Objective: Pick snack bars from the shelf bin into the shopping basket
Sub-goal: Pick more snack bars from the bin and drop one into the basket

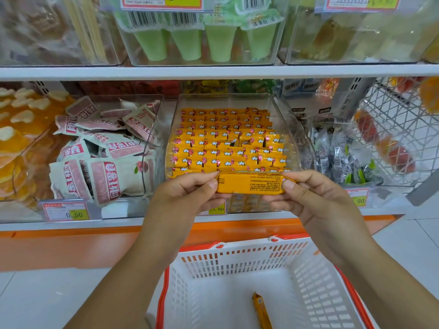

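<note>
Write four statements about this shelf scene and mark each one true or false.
1. The left hand and right hand pinch one snack bar by its ends. True.
2. The shopping basket holds nothing. False: one orange bar lies on its floor.
3. The clear bin behind the hands is almost empty. False: rows of orange bars fill it.
4. Green cups stand on the shelf above. True.
</note>
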`<action>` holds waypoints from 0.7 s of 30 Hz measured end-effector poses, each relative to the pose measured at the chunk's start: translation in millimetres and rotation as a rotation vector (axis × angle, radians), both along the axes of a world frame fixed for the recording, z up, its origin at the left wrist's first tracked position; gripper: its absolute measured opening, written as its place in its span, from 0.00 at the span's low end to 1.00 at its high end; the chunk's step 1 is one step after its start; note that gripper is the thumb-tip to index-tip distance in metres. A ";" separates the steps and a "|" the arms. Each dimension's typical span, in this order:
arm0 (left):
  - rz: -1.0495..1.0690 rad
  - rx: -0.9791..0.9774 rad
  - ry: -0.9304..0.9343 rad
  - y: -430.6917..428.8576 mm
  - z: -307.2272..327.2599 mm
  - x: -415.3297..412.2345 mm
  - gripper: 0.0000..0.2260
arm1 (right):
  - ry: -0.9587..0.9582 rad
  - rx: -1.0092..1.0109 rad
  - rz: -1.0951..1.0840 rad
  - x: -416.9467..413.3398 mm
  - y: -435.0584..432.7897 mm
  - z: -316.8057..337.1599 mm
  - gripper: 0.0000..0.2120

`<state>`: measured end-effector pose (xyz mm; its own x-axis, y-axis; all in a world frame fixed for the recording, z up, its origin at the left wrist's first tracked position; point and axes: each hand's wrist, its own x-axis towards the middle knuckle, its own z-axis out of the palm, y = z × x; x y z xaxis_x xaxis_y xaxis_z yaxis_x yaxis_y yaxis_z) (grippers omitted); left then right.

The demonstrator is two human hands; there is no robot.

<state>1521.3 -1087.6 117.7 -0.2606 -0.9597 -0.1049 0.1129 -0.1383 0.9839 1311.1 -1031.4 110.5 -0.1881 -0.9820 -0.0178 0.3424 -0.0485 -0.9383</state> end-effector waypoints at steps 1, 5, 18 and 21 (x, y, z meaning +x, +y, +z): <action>-0.002 -0.004 -0.009 -0.6 -1.2 -0.2 0.11 | -0.010 0.001 0.003 0.1 -0.1 0.0 0.13; -0.023 -0.007 -0.014 -1.8 -2.9 -0.2 0.11 | -0.029 0.015 -0.004 -0.4 -1.1 -1.4 0.18; -0.110 -0.139 -0.263 -1.5 -7.3 0.1 0.11 | 0.080 -0.005 -0.060 2.1 -0.6 -4.8 0.15; -0.103 -0.081 -0.249 -2.0 -7.2 -3.6 0.06 | -0.061 0.026 -0.053 6.6 -2.7 -4.6 0.08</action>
